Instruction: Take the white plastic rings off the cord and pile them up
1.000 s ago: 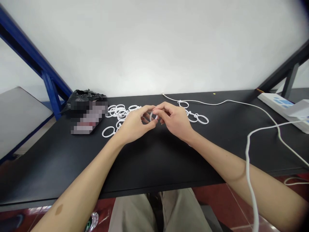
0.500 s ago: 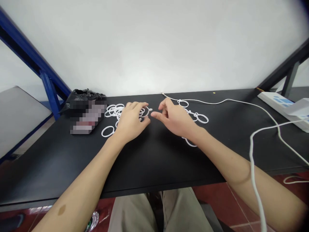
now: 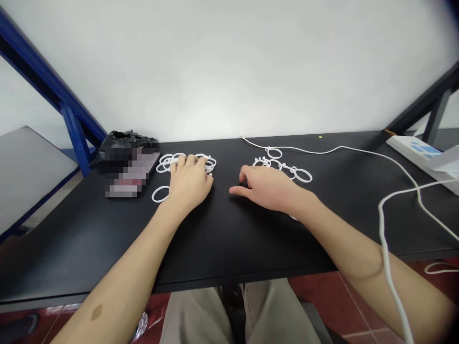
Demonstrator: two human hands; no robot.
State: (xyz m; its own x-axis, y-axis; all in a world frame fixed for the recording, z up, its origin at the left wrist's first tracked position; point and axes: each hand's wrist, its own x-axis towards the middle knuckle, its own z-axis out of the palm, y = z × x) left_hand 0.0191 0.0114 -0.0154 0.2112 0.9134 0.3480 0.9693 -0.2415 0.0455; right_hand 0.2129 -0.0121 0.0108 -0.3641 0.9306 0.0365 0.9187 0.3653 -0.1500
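Left hand (image 3: 190, 184) lay across left-side white rings (image 3: 167, 166) on worktop (image 3: 215, 243), any grip hidden; right hand (image 3: 270, 186) apart, thumb and fingers parted, near right-side rings (image 3: 293, 169). Step seemed ring pickup; next move likely called for pinching one ring.

Passage is offered over black tabletop (image 3: 222, 229) at frame centre; centre-left is blocked by white rings (image 3: 160, 194), perhaps also beneath the left hand (image 3: 189, 181); lower right is crossed by a white cable (image 3: 383, 239).
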